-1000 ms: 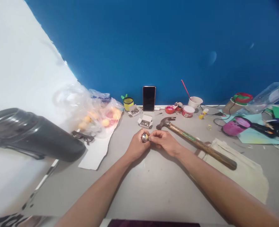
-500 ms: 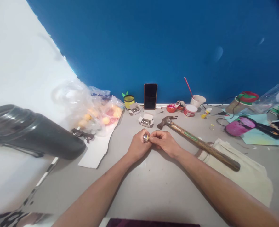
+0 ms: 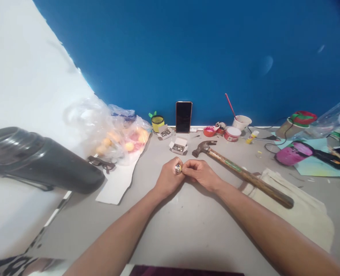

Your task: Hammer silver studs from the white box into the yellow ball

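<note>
My left hand (image 3: 170,175) is closed around a small round object (image 3: 178,168), its silvery, partly yellow end showing at the top of the fist. My right hand (image 3: 200,174) meets it from the right, thumb and fingers pinched together at the object's edge; anything between those fingertips is too small to make out. Just beyond the hands sits an open white box of shiny metal pieces (image 3: 178,146), with a second similar box (image 3: 164,133) behind it to the left. A claw hammer (image 3: 241,172) with a wooden handle lies to the right.
A phone (image 3: 183,117) leans on the blue wall. Left are a dark bottle (image 3: 46,159), sunglasses (image 3: 102,163) and a plastic bag of orange balls (image 3: 121,138). Cream cloth (image 3: 299,211) lies under the hammer handle. Paint tubs (image 3: 232,134) and a white cup (image 3: 241,122) stand at the back right.
Both hands stay nearly where they were, the right fingertips still pinched against the small round object. The view has shifted very slightly.
</note>
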Available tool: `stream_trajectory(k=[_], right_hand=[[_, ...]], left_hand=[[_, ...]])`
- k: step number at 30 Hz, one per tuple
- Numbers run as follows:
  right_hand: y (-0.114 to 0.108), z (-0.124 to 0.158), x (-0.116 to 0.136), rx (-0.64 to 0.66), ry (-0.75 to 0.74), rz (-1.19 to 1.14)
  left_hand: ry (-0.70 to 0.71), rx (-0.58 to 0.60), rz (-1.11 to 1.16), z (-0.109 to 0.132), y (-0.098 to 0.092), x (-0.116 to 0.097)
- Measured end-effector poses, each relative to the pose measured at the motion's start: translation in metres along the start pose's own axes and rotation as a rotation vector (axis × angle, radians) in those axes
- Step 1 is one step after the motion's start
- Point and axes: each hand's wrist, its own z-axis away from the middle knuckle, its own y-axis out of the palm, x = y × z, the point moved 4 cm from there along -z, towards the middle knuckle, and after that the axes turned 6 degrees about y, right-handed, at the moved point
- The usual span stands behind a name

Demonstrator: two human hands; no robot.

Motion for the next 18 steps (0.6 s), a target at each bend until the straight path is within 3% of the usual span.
stream_trajectory(k=[18], right_hand=[[0.0017,0.0022,0.0008,0.022,-0.058,0.041]], left_hand=[[0.009,-0.008,-0.04,0.0013,-0.0005,-0.0013]])
